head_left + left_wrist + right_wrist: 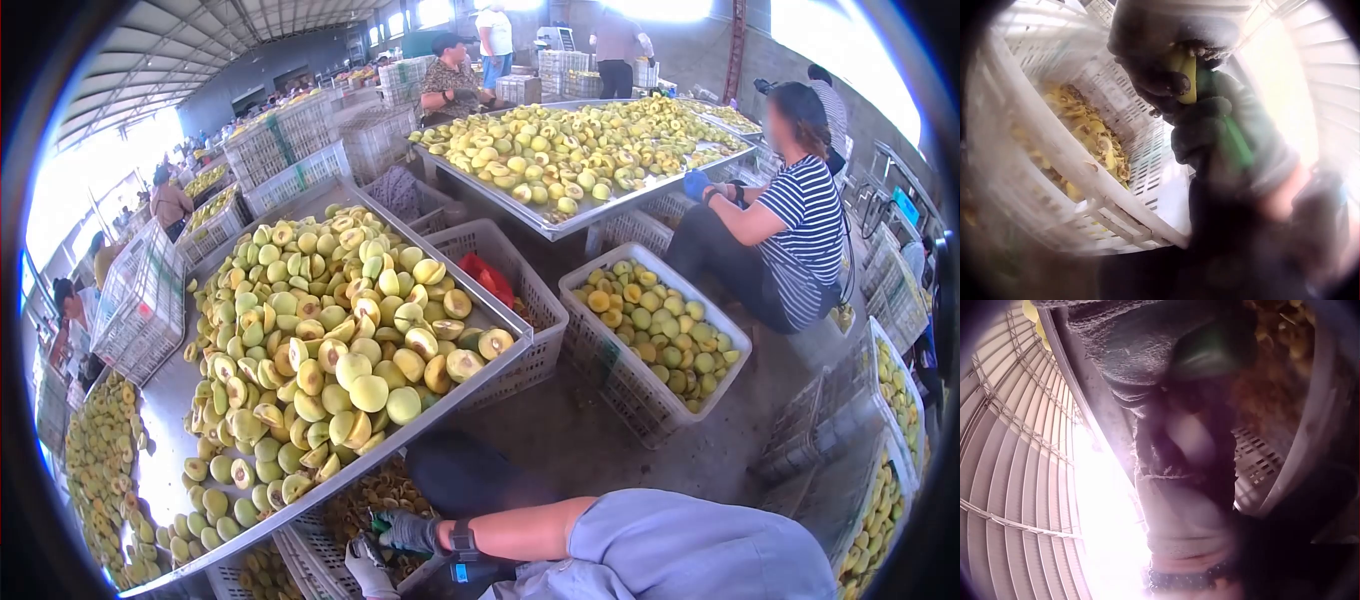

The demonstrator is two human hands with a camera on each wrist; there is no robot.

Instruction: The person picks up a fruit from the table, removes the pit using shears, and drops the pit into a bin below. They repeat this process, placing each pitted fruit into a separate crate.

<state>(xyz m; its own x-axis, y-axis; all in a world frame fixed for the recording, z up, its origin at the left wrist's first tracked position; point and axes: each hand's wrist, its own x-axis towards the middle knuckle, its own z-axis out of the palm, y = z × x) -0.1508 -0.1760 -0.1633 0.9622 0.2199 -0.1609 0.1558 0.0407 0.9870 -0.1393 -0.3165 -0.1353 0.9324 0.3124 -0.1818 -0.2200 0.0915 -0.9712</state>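
Note:
My gloved left hand point(370, 568) is low in the head view, over a crate of cut fruit pieces. In the left wrist view its darkened glove fingers grip a yellow-green piece of fruit point(1189, 81). Close against it is my gloved right hand point(408, 532), with fingers curled round a green handle point(1238, 142); the tool's working end is hidden. The handle also shows as a blurred green shape in the right wrist view. Below the hands, the white crate point(1041, 119) holds yellow pieces point(1094, 134) and scraps.
A metal-edged table point(430, 408) heaped with halved green-yellow fruit point(320, 350) stands just beyond my hands. A crate of fruit point(655, 330) and a crate with a red bag point(487, 280) stand on the floor. A person in stripes point(800, 220) sits at another fruit-covered table point(560, 228).

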